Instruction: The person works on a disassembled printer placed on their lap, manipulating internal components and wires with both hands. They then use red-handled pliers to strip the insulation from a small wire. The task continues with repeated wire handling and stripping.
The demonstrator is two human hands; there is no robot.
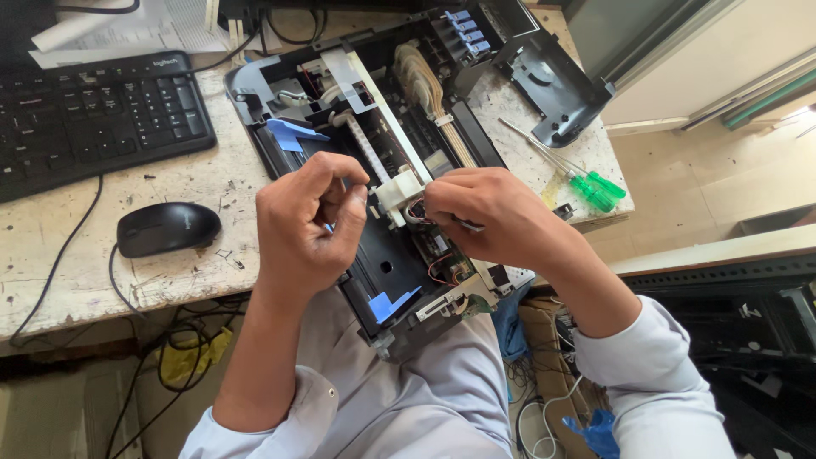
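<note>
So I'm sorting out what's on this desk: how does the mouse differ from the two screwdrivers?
The mouse is black, rounded and corded; the screwdrivers are thin metal shafts with translucent green handles, no cord. The mouse lies on the left of the opened printer, beside the keyboard; the screwdrivers lie on its right, near the table's edge. Both rest on the worn white table, untouched by either hand.

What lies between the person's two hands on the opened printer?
In the head view, a small white plastic part of the printer sits between the left hand and the right hand, at their fingertips.
</note>
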